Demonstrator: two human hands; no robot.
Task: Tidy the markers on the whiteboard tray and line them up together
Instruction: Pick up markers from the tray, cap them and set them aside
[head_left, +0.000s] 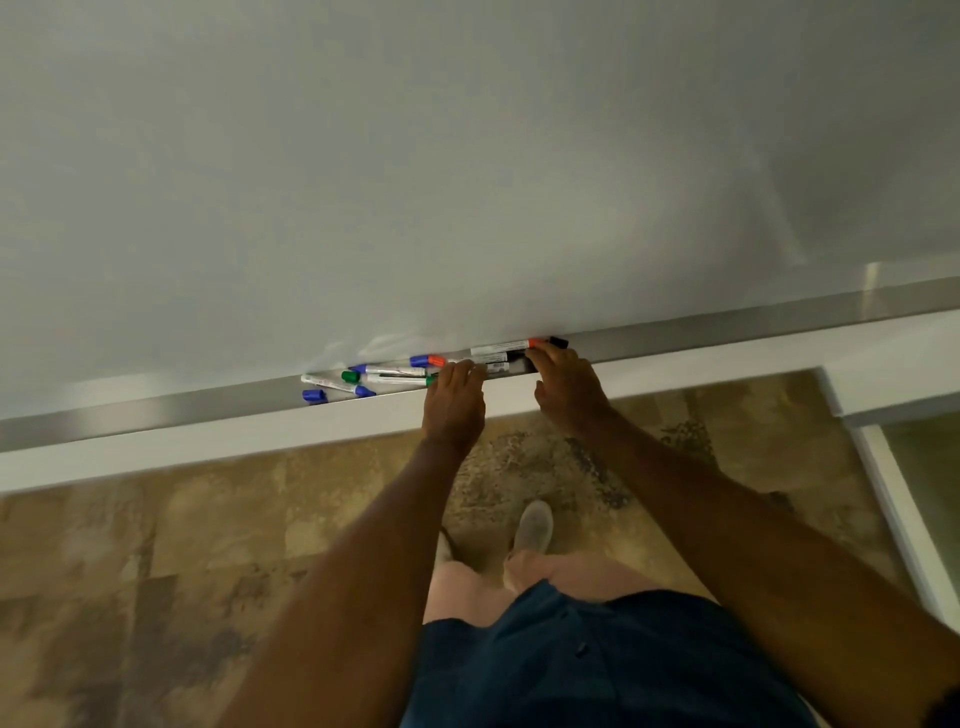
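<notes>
Several white markers with blue, green, orange and black caps lie in a loose bunch on the metal whiteboard tray (727, 325). A marker with an orange cap (501, 347) lies against the board at the right of the bunch. A blue-capped marker (337, 385) and a short blue one (314, 396) lie at the left end. My left hand (453, 402) rests over the tray edge with its fingertips on the markers in the middle. My right hand (566, 387) has its fingertips at the right ends of the markers. Whether either hand grips a marker is hidden.
The whiteboard (467, 156) fills the upper view. A white frame strip (208, 441) runs under the tray. Below is a mottled brown floor (156, 561), my shoe (535, 527), and a white door frame (904, 519) at the right.
</notes>
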